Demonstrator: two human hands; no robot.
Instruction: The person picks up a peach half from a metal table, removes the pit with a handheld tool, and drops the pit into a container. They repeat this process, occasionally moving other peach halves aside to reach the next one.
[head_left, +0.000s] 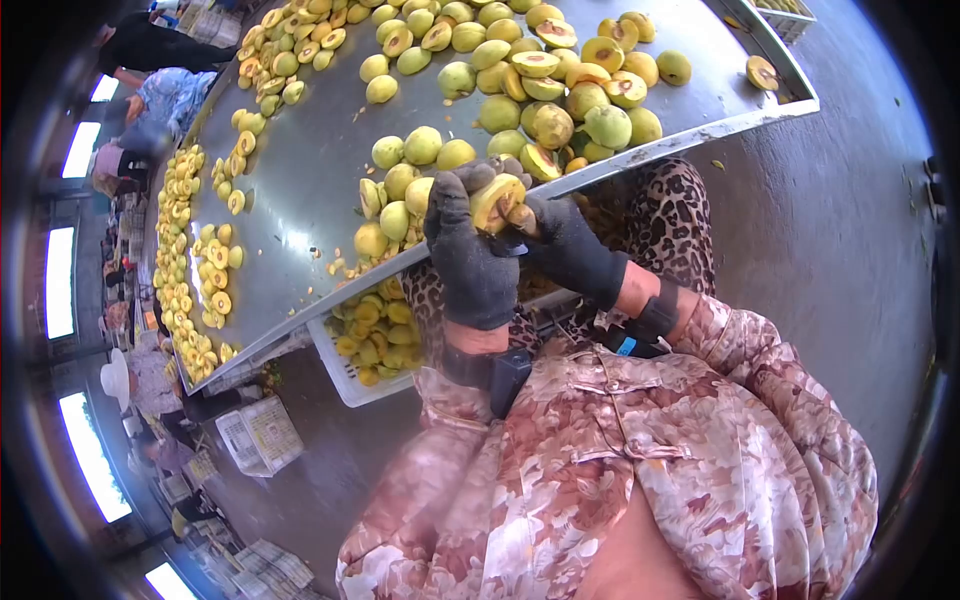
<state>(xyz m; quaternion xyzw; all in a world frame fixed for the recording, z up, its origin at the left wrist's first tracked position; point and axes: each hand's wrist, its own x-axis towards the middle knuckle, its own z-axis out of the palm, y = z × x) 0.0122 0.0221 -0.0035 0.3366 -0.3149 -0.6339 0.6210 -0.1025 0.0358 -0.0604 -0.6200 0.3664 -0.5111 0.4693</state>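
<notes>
Both my hands wear dark gloves and meet just over the near edge of the metal table (330, 130). My left hand (468, 245) is closed around a cut yellow fruit (492, 203), whose flesh faces me. Against its cut face is my right hand (575, 250), its fingers closed on a small dark tool (508, 246), mostly hidden by the glove. A brown pit or bit of fruit shows at the right fingertips. Whole green-yellow fruits (423, 146) lie just beyond my hands, and a pile of whole and halved fruits (553, 126) is to the right.
Below the table edge a white crate (350, 385) holds yellow fruit pieces. Rows of halved fruits (180, 240) line the table's far left side. Other people (150, 380) are at the left, near a white box (260, 436). A halved fruit (762, 73) lies in the right corner.
</notes>
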